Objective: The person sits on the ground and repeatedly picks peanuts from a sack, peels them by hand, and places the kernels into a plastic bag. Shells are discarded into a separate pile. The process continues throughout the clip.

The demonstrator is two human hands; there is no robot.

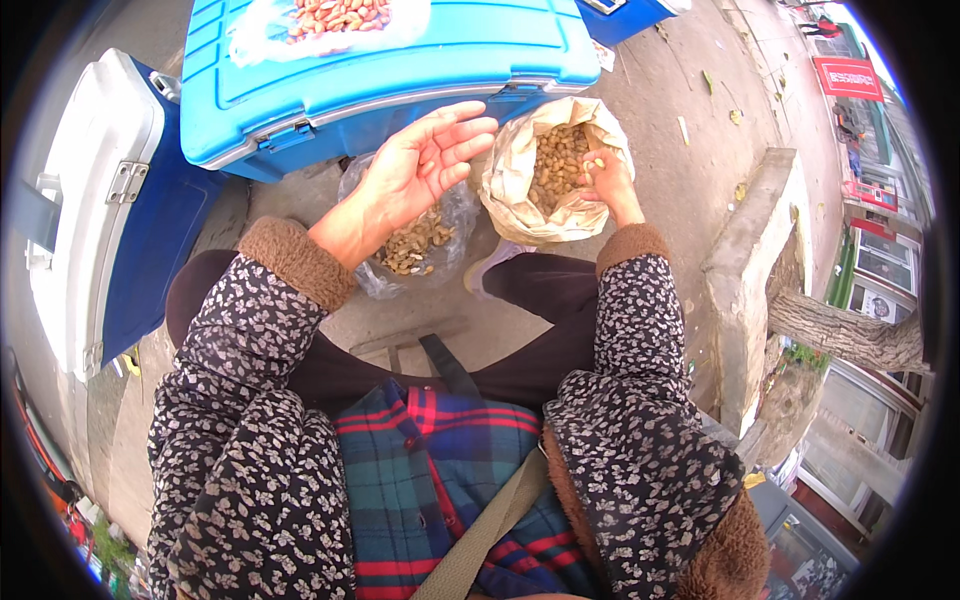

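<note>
My left hand (431, 161) is held palm up with its fingers extended, above a clear plastic bag (461, 217). A small reddish peanut kernel (426, 168) appears to rest in its palm. Inside that bag on the ground lie broken peanut shells (417, 244), partly hidden by my left wrist. To the right stands a pale sack (510, 202) with its rim rolled down, filled with unshelled peanuts (555, 165). My right hand (613, 184) reaches over the sack's right side, its fingers pinched around a small pale piece that looks like a peanut (598, 163).
A light blue cooler box (450, 45) stands ahead, with shelled peanut kernels (341, 15) on a plastic bag (259, 34) on its lid. A white-and-blue cooler (157, 225) is at left, another blue cooler (626, 19) at far right. A concrete planter edge (739, 277) surrounds a tree trunk (844, 330).
</note>
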